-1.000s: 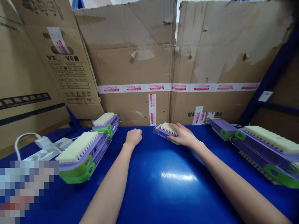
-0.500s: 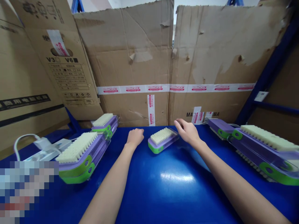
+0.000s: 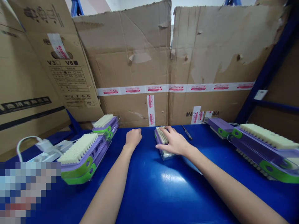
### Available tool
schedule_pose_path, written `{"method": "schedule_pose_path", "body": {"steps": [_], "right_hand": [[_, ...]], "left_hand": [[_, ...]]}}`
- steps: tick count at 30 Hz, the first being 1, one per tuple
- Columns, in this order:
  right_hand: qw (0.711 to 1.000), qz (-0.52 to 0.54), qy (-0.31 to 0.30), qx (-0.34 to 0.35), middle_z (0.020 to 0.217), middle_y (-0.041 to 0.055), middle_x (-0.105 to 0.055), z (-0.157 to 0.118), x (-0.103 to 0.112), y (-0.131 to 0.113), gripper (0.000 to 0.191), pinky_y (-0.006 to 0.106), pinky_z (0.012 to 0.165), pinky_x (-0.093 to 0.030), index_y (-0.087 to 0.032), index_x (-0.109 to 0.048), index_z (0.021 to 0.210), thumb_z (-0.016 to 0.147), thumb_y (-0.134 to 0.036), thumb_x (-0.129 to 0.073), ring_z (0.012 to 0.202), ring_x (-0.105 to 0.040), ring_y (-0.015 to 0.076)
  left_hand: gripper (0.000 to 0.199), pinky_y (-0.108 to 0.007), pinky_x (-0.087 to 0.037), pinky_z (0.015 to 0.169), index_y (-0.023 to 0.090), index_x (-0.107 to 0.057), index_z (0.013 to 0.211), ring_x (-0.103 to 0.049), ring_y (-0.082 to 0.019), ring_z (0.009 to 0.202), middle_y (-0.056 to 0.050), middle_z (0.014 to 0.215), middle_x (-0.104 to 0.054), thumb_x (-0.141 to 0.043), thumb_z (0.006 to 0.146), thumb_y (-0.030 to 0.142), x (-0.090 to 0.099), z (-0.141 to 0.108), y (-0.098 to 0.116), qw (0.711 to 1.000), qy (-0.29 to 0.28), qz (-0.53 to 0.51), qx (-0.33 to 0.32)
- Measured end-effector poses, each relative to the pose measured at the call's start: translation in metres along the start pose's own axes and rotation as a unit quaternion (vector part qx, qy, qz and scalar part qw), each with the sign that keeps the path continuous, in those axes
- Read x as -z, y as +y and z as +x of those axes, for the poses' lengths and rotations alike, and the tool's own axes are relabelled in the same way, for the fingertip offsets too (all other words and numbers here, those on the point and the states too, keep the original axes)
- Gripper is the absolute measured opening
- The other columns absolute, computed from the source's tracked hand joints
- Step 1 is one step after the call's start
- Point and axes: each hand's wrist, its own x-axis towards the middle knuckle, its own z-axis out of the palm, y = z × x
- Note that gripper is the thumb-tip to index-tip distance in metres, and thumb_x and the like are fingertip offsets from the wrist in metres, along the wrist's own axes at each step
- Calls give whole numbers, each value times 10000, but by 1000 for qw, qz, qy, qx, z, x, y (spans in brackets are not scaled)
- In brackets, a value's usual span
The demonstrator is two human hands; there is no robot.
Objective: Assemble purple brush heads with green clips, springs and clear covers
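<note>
A purple brush [image 3: 161, 136] with cream bristles facing up and a clear plastic end lies on the blue tabletop. My right hand [image 3: 174, 140] is over its right side, thumb at the near end and fingers across the bristles, gripping it. To the left, my left hand [image 3: 134, 137] rests closed on the table, apart from the brush; its fingers are curled, and whatever they may hold is hidden. A thin dark tool like a screwdriver [image 3: 187, 133] lies beyond my right wrist.
More purple and green brushes are stacked at the left [image 3: 79, 155] and right [image 3: 261, 149]. A white power strip [image 3: 50, 151] with a plugged-in cord lies far left. Cardboard sheets [image 3: 130, 68] wall the back, and a blue metal post [image 3: 263, 74] stands right.
My right hand has moved left onto the brush, which has turned so its clear end faces me. The screwdriver-like tool has come into sight. My left hand has barely shifted.
</note>
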Motion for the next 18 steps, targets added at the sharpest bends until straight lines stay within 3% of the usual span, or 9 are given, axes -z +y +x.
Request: {"method": "schedule_pose_path", "body": {"steps": [5, 9, 12, 15, 18], "right_hand": [[997, -61, -32, -21, 1318, 166, -441, 1, -2, -12, 763, 394, 869, -435, -203, -357, 1392, 742, -519, -603, 1117, -504, 317], [984, -112, -58, -126, 1230, 192, -512, 2, 7, 1, 814, 414, 824, -434, -189, -353, 1386, 719, -589, -596, 1058, -546, 346], [968, -122, -100, -193, 1126, 185, -575, 1, 14, 18, 801, 393, 772, -443, -182, -339, 1391, 726, -539, -608, 987, -591, 331], [973, -108, -101, -176, 1146, 189, -570, -1, 14, 37, 805, 372, 765, -443, -189, -329, 1404, 727, -507, -626, 1019, -583, 332], [985, -79, -63, -137, 1183, 183, -559, 0, 6, 50, 791, 374, 823, -434, -190, -341, 1408, 741, -505, -627, 1071, -557, 327]], "left_hand": [[297, -336, -450, 662, 196, -668, 842, -670, -274, 836, -108, 883, -708, -374, 833, 157, 1, -1, 3, 1000, 10, 4, -15], [296, -337, -450, 656, 195, -664, 852, -669, -277, 847, -104, 893, -707, -374, 822, 138, 3, -2, 7, 999, 4, 10, -31], [285, -331, -448, 654, 192, -656, 838, -666, -270, 844, -96, 888, -704, -383, 804, 116, 5, -2, 8, 999, -1, 15, -39], [281, -330, -448, 649, 187, -641, 840, -660, -259, 822, -90, 881, -696, -371, 815, 113, 5, -3, 8, 999, 8, 14, -44], [282, -334, -459, 678, 181, -612, 938, -634, -249, 873, -92, 913, -674, -364, 823, 114, 5, -5, 9, 996, 55, -10, -71]]}}
